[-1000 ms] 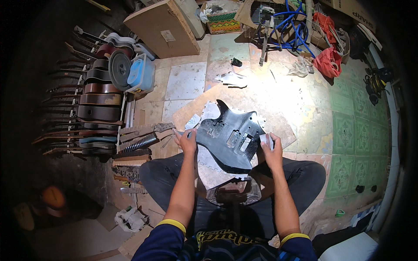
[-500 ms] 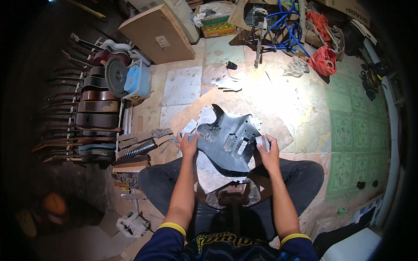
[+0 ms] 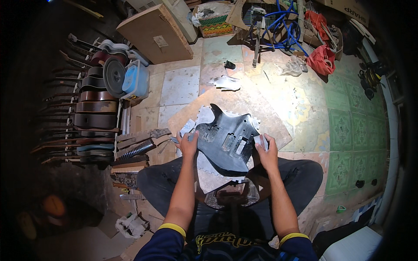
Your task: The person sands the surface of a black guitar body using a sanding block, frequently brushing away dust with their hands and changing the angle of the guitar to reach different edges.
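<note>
A black electric guitar body [image 3: 215, 154] with cut-out cavities lies flat before me, its dark finish dulled and greyish in places. Under it is a pale foam mat [image 3: 203, 116] with toothed edges. My left hand [image 3: 188, 145] grips the body's left edge, thumb on top and fingers partly hidden. Close to the body's right edge, my right hand [image 3: 267, 153] is closed, pinching a small pale, flat piece of what looks like sandpaper [image 3: 261, 141] between thumb and fingers.
A tan board [image 3: 276, 130] lies beneath the mat. Guitars [image 3: 96, 106] stand in a rack at left, beside guitar necks [image 3: 143, 138] and a blue tub [image 3: 135, 80]. A white cloth [image 3: 225, 82], a black cup [image 3: 230, 65] and blue hose [image 3: 285, 28] lie farther off.
The whole view has shifted slightly, and the glare on the floor has weakened. Both hands keep nearly the same places at the guitar body, which stays put.
</note>
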### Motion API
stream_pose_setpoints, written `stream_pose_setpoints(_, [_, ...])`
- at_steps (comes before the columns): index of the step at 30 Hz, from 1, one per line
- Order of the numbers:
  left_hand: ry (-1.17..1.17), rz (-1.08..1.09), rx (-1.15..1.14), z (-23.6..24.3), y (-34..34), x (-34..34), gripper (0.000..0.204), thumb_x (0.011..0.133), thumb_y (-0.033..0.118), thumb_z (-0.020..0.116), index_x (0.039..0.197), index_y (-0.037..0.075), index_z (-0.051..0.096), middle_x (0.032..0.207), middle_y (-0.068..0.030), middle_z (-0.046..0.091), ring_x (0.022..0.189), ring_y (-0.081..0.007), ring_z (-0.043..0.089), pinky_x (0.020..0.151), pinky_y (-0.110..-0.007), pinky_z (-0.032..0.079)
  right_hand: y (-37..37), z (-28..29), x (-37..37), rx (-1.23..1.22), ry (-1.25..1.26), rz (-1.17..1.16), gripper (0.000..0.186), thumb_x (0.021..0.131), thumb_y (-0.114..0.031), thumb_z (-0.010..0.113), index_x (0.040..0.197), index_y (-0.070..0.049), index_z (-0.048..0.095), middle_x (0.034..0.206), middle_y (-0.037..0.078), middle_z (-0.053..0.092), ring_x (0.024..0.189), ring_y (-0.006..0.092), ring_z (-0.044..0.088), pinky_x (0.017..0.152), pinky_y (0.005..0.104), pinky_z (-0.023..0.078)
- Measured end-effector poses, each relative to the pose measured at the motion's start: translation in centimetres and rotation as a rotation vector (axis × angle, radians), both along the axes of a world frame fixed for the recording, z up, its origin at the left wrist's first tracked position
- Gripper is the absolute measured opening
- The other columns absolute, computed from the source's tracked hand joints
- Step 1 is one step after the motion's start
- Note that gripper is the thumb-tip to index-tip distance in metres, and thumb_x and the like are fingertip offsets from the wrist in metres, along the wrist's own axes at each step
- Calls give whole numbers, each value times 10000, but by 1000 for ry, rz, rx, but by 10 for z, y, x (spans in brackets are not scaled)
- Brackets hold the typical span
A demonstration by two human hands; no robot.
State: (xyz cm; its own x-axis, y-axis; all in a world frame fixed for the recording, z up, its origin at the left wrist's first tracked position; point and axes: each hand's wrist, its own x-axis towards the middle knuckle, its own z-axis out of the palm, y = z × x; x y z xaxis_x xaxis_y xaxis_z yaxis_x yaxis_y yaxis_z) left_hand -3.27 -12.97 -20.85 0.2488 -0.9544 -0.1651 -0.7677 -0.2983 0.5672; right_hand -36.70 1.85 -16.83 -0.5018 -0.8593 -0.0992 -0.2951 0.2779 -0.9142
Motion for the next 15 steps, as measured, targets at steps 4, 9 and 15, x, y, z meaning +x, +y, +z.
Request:
stream_pose_setpoints(4, [-11, -31, -3, 3, 7, -9, 740, 743, 692, 784, 1182, 98, 731, 1645, -265, 206, 1519, -445, 226, 1228, -631, 82, 2, -6, -3, -1, 8, -11, 554, 863, -189, 786, 1333, -27, 543, 1303, 232, 627, 1226, 410, 574, 1047, 465, 441])
stream_pose_setpoints(9, [-154, -129, -88, 5, 15, -17, 554, 831, 594, 770, 1058, 88, 772, 1585, -305, 330, 1494, -456, 282, 1216, -596, 167, 2, -9, -7, -51, 5, -20, 549, 860, -186, 790, 1326, -25, 547, 1291, 232, 630, 1216, 410, 578, 1042, 467, 445])
stream_pose_setpoints(15, [83, 72, -111, -11, -11, 19, 593, 797, 605, 791, 1047, 67, 781, 1579, -263, 360, 1456, -430, 363, 1201, -571, 219, -3, 2, 7, -23, -43, -29, 541, 849, -171, 798, 1311, -22, 557, 1282, 231, 631, 1219, 409, 576, 1036, 465, 449])
